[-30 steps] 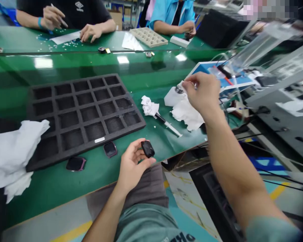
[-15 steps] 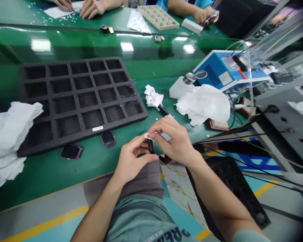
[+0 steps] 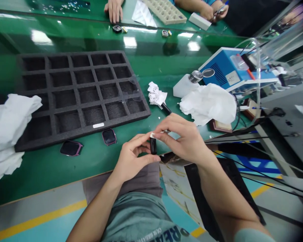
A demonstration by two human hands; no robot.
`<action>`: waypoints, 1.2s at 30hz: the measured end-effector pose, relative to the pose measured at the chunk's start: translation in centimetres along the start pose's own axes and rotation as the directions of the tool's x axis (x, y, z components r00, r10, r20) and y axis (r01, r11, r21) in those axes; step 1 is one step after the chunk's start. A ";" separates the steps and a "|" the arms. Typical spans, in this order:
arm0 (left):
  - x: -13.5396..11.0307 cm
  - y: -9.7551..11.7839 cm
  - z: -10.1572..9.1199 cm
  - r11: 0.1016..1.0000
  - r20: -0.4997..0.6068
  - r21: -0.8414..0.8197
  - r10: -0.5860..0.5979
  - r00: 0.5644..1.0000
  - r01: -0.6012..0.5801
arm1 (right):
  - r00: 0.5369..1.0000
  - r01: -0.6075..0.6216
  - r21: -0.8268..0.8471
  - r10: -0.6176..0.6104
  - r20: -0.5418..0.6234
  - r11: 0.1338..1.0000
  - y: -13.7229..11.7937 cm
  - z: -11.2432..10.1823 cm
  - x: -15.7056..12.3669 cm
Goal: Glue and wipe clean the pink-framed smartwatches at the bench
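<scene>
My left hand (image 3: 132,158) pinches a small black watch body (image 3: 153,146) edge-on, just over the near edge of the green table (image 3: 151,67). My right hand (image 3: 183,136) is closed on a small white wipe (image 3: 153,135) and presses it against the top of that black piece. Two pink-rimmed watch bodies (image 3: 71,148) (image 3: 109,136) lie face up on the table left of my hands, in front of a black foam tray (image 3: 75,94) whose pockets look empty.
A crumpled white tissue with a syringe (image 3: 158,98) lies beyond my hands. A white dispenser bottle (image 3: 185,85), a white cloth (image 3: 208,104) and a blue machine (image 3: 229,72) stand right. More white cloth (image 3: 7,124) lies far left. Other people's hands (image 3: 113,9) work opposite.
My right hand came back from the dispenser bottle to the black piece in my left hand and now holds a wipe against it. The view tilted downward.
</scene>
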State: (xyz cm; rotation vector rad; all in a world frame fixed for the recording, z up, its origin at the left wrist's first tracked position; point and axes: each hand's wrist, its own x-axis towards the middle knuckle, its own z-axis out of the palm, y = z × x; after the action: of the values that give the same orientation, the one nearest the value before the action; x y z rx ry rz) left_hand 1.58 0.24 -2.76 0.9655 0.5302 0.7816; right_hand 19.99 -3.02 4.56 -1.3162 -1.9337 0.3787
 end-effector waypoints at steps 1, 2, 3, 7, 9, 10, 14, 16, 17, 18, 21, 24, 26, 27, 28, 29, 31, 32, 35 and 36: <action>0.0 0.0 0.0 1.000 0.004 -0.002 0.005 1.000 -0.005 | 1.000 -0.001 0.017 0.000 0.030 1.000 0.0 -0.1 0.1; 0.0 -0.1 -0.1 1.000 0.006 -0.008 0.010 1.000 -0.010 | 0.997 0.003 0.040 -0.006 0.078 0.999 -0.1 -0.2 0.1; -0.1 -0.1 -0.1 1.000 0.008 -0.015 0.015 1.000 -0.015 | 0.993 0.007 0.062 -0.014 0.113 0.998 -0.1 -0.2 0.2; 0.0 -0.1 -0.2 1.000 0.015 -0.001 0.028 1.000 -0.028 | 1.000 -0.008 0.048 0.007 0.028 0.999 -0.4 -0.1 0.3; 0.0 -0.1 -0.2 1.000 0.008 0.000 0.025 1.000 -0.025 | 0.998 0.003 0.065 -0.008 0.066 0.998 -0.4 0.0 0.2; 0.0 0.0 -0.2 1.000 0.005 -0.004 0.023 1.000 -0.023 | 0.995 0.012 0.076 -0.019 0.099 0.997 -0.4 0.1 0.2; 0.0 0.1 -0.1 0.999 0.013 0.020 0.033 0.999 -0.034 | 1.000 -0.014 0.070 0.013 0.014 0.997 -0.4 0.3 0.0; 0.0 0.1 -0.1 0.999 0.009 0.027 0.038 0.999 -0.038 | 1.000 -0.024 0.082 0.024 0.005 0.996 -0.5 0.2 0.0; -0.1 0.1 -0.1 0.999 0.007 0.024 0.038 0.999 -0.038 | 0.999 -0.017 0.093 0.013 0.041 0.996 -0.5 0.2 0.0; -0.1 0.1 -0.1 0.999 0.005 0.016 0.036 0.999 -0.036 | 0.997 -0.010 0.102 0.002 0.078 0.995 -0.6 0.2 0.1; -0.1 0.1 -0.2 0.999 0.020 0.017 0.033 0.999 -0.034 | 0.999 -0.019 0.097 0.015 0.043 0.995 -0.4 0.3 0.2; 0.0 0.3 -0.2 0.999 0.036 0.034 0.025 0.999 -0.026 | 0.995 -0.071 0.081 0.075 -0.058 0.994 0.0 0.6 0.4; 0.0 0.3 -0.2 0.999 0.030 0.024 0.021 0.999 -0.022 | 0.993 -0.087 0.086 0.093 -0.067 0.992 0.1 0.8 0.6; 0.0 0.3 -0.2 1.000 0.026 0.016 0.021 0.999 -0.022 | 0.993 -0.088 0.089 0.095 -0.072 0.992 0.1 0.9 0.6; 0.0 0.3 -0.2 1.000 0.020 0.008 0.020 1.000 -0.020 | 0.993 -0.083 0.092 0.089 -0.072 0.992 0.0 0.9 0.5; -0.1 0.2 -0.2 1.000 0.009 -0.002 0.015 1.000 -0.015 | 0.995 -0.071 0.094 0.077 -0.065 0.993 -0.2 1.0 0.4; -0.1 0.1 -0.1 1.000 -0.021 -0.022 0.000 1.000 -0.001 | 0.998 -0.037 0.095 0.041 -0.043 0.995 -0.6 1.2 0.0; -0.1 0.0 -0.1 0.999 -0.037 -0.032 -0.007 0.999 0.006 | 0.999 -0.022 0.096 0.026 -0.037 0.995 -0.8 1.3 -0.3; 0.0 0.0 0.0 0.998 -0.059 -0.060 -0.014 0.998 0.011 | 0.999 -0.010 0.113 0.015 -0.045 0.994 -0.9 1.2 -1.4; 0.0 0.1 0.0 0.998 -0.059 -0.070 -0.014 0.998 0.010 | 0.999 -0.017 0.118 0.023 -0.048 0.993 -0.8 1.1 -1.7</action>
State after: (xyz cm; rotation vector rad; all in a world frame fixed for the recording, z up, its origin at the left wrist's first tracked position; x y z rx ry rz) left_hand 1.55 0.24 -2.70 0.8762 0.5562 0.8146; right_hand 18.98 -4.72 3.62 -1.2583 -1.8306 0.4587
